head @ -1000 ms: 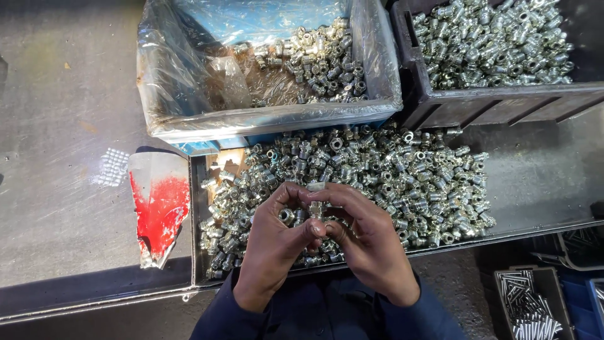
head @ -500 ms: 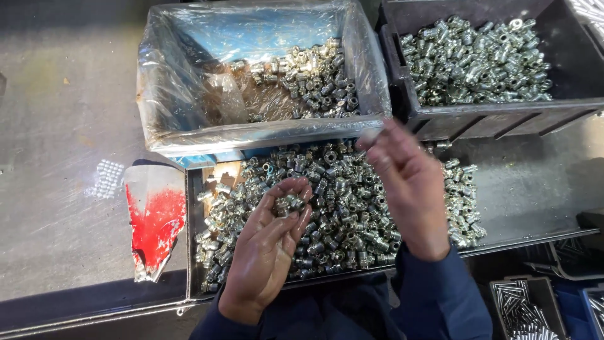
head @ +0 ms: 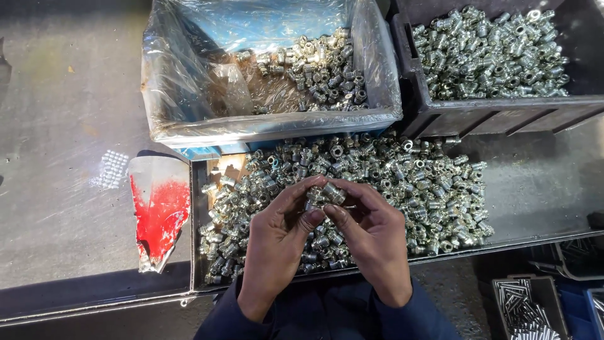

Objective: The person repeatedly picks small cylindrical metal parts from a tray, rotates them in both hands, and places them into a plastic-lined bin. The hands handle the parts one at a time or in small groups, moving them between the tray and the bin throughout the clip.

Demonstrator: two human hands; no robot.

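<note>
Holding a few small metal fittings [head: 326, 195] between them, the left hand [head: 277, 242] and the right hand [head: 375, 242] are meeting over the middle of a shallow tray [head: 535, 189]. Both hands are grasping: the fingertips of each are pinching the little cluster from its own side, and the thumbs are lying just under it. How many pieces are in the pinch, I cannot tell.

The cluster is hanging just above a big loose pile of fittings [head: 390, 182] that is covering most of the tray, while the right part of the tray is showing bare metal.

Behind the tray, 2 boxes are standing side by side on the bench [head: 56, 126]. A box lined with clear plastic [head: 189, 82] is holding more fittings at its right side. A dark bin [head: 497, 116] to the right of it is also filled with them.

Left of the tray, a torn red and white piece [head: 157, 211] is lying on the bench. At the lower right corner, a small box of thin metal pins [head: 525, 308] is showing.
</note>
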